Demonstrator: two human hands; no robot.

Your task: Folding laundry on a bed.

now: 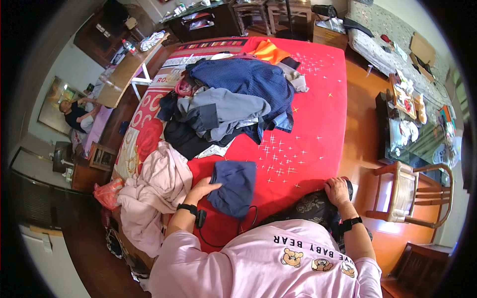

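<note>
My left hand (202, 188) is at the left edge of a folded navy garment (236, 184), its thumb over the cloth and the other fingers mostly hidden. The garment lies on the red bedsheet (318, 144), close in front of me. My right hand (339, 191) rests over my knee, on black patterned trousers (313, 208), holding nothing. Beyond the navy garment is a big heap of clothes, with a grey garment (228, 109) lying over a dark blue dotted one (248, 77). A pale pink blanket or garment (159, 179) is bunched to the left.
A red plastic bag (108, 193) sits by the bed's left edge. To the right stand a wooden chair (402, 193) and a glass-topped table (422, 134) with things on it. At far left, another person (79, 114) sits beyond a wooden table (119, 79). A black cable (208, 243) runs near my left arm.
</note>
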